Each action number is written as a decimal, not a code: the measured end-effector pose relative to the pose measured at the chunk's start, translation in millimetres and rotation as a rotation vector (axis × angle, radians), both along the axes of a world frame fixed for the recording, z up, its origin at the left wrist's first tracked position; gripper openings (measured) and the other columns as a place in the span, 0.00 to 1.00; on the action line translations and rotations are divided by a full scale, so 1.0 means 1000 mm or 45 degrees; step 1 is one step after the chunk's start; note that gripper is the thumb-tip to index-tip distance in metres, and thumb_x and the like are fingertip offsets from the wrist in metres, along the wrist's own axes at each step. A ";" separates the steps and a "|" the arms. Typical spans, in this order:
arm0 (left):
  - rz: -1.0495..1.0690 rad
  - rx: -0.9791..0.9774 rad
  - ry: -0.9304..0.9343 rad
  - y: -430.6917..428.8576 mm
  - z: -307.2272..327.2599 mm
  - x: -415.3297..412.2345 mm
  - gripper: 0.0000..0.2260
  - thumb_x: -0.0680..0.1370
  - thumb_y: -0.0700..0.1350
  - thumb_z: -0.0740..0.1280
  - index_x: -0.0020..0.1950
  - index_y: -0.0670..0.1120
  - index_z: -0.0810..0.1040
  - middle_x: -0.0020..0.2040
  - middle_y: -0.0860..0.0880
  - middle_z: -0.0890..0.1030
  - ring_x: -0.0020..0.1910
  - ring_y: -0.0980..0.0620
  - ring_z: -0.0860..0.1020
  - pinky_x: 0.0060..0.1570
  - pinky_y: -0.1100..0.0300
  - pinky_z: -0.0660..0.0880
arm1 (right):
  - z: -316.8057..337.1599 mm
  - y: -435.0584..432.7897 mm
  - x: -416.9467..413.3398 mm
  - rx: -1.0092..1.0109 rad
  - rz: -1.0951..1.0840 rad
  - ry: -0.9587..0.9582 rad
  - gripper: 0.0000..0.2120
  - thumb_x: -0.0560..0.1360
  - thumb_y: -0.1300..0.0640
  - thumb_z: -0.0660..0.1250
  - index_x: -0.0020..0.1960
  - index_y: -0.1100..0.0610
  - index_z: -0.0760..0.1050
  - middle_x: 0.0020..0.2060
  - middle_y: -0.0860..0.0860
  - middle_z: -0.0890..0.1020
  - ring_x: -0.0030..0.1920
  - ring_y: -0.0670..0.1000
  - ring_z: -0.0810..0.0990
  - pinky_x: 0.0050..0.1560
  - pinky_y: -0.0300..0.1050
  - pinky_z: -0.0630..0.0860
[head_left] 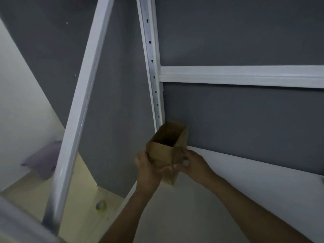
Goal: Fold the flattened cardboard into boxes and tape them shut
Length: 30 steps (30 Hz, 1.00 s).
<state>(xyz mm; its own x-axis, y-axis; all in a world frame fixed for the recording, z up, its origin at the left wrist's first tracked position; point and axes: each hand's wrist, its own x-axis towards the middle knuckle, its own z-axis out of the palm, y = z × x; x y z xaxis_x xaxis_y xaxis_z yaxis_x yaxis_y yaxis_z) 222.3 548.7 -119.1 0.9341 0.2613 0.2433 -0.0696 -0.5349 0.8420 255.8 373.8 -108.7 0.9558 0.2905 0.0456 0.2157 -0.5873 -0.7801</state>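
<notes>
Above the white shelf (228,181), by the slotted upright (152,67), I've got the cardboard box (164,151) up w/ both hands, open end tilted up toward the grey wall. Left hand (149,169) wraps its near-left corner; right hand (194,163) grips the right side, fingers curled round.

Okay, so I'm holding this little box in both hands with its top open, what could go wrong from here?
Both the left hand and right hand grip the box low down, and neither holds tape, so freeing one to fetch it may let the box sag out of shape. The box is also close to the metal post; a bump there could dent the open rim.
</notes>
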 end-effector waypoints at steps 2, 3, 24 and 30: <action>-0.022 -0.047 -0.045 0.000 0.000 0.019 0.39 0.65 0.44 0.81 0.70 0.42 0.64 0.61 0.48 0.68 0.59 0.52 0.71 0.52 0.66 0.71 | 0.004 0.005 0.007 -0.069 0.039 0.035 0.33 0.74 0.47 0.70 0.74 0.55 0.63 0.70 0.51 0.69 0.68 0.51 0.69 0.67 0.42 0.66; -0.028 -0.060 -0.044 0.000 0.000 0.029 0.39 0.64 0.44 0.81 0.69 0.42 0.65 0.61 0.47 0.70 0.59 0.51 0.73 0.52 0.65 0.72 | 0.006 0.005 0.011 -0.105 0.044 0.024 0.33 0.74 0.46 0.70 0.74 0.55 0.62 0.70 0.51 0.68 0.68 0.50 0.69 0.66 0.41 0.66; -0.172 0.351 0.042 0.010 0.011 0.071 0.39 0.69 0.51 0.76 0.72 0.40 0.62 0.67 0.38 0.71 0.65 0.40 0.72 0.64 0.44 0.70 | 0.015 0.015 0.025 -0.729 -0.235 -0.101 0.16 0.82 0.54 0.56 0.63 0.63 0.71 0.58 0.59 0.78 0.56 0.57 0.77 0.54 0.47 0.74; -0.109 0.814 -0.121 0.006 0.034 0.052 0.45 0.70 0.54 0.75 0.77 0.39 0.54 0.70 0.37 0.66 0.66 0.38 0.68 0.64 0.46 0.69 | 0.031 -0.009 -0.003 -0.973 -0.226 -0.248 0.22 0.81 0.49 0.57 0.71 0.57 0.67 0.69 0.55 0.70 0.65 0.55 0.72 0.62 0.46 0.71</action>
